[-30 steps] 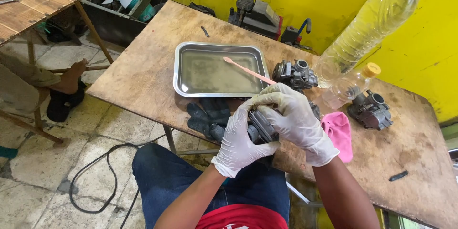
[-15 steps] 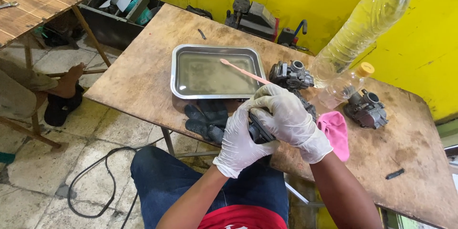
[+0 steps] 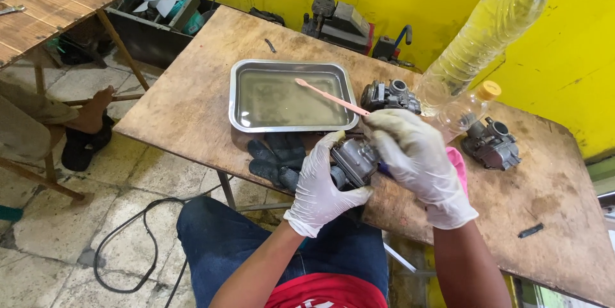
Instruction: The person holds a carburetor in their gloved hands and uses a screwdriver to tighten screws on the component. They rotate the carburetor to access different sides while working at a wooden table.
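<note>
White-gloved, the left hand (image 3: 320,186) cradles a grey carburettor (image 3: 355,159) from below, fingers wrapped round its body, just above the near table edge (image 3: 192,135). The right hand (image 3: 416,160) closes over its far side, pinching a pink toothbrush (image 3: 330,96) whose handle slants out over the steel tray (image 3: 240,99) of cloudy liquid. Good scrubbing, I judge, wants the left grip firm and short strokes. The bristle end and the face being cleaned sit hidden under the right glove. Dark gloves (image 3: 275,157) lie just left of the grip.
</note>
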